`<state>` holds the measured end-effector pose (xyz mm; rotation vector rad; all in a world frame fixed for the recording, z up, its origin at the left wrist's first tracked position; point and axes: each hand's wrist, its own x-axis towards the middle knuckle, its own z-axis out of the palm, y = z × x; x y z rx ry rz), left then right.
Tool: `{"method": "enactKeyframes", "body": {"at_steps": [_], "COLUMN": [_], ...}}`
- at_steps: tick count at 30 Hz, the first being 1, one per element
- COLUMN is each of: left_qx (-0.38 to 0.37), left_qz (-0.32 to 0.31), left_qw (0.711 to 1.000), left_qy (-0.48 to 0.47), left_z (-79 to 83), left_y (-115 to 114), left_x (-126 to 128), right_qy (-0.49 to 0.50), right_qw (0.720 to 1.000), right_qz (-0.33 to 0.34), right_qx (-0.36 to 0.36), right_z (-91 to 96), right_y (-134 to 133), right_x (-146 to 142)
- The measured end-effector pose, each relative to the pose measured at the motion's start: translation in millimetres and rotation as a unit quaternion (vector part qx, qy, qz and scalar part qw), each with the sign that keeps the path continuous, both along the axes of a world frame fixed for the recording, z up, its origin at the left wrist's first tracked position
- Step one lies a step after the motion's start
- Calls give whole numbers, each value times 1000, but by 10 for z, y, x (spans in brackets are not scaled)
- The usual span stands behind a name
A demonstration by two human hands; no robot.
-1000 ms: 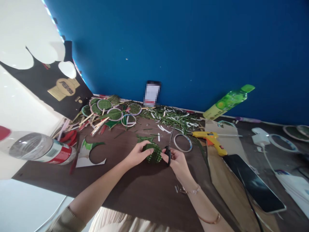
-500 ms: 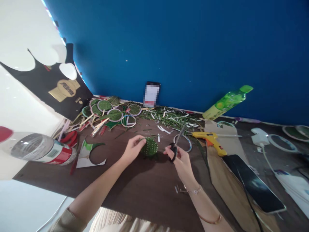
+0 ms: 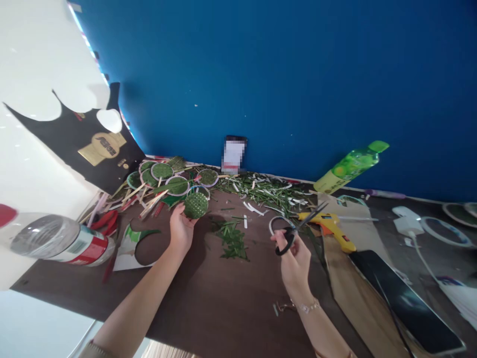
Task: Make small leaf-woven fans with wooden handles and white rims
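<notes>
Left of centre: woven green disc (image 3: 196, 205), lower-left edge pinched by left hand (image 3: 181, 228); right of centre: right hand (image 3: 296, 259), fingers curled on black scissors (image 3: 292, 237), blades pointing upper right, away from disc.

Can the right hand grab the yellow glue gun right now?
Probably not easily: the yellow glue gun lies close, but the right hand is holding black-handled scissors, and their blades stick out toward it.
</notes>
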<state>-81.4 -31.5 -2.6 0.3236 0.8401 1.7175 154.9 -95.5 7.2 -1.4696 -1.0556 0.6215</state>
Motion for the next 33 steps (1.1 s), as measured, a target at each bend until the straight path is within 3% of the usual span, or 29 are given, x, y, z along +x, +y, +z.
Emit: {"method": "enactKeyframes", "body": {"at_steps": [20,33], "left_qx": [4,39], "left_qz": [0,75], "left_qw": [1000,996], "left_qy": [0,28], "left_z": [-34,-69], "left_y": [-10,44], "left_x": [52,-24], "right_qy": [-20,-78], "right_qw": [1000,995], "right_qz": [6,-50], "right_qx": [-10,-27], "right_z": [-52,-45], "right_y": [13,53], "right_x": [-6,45]}}
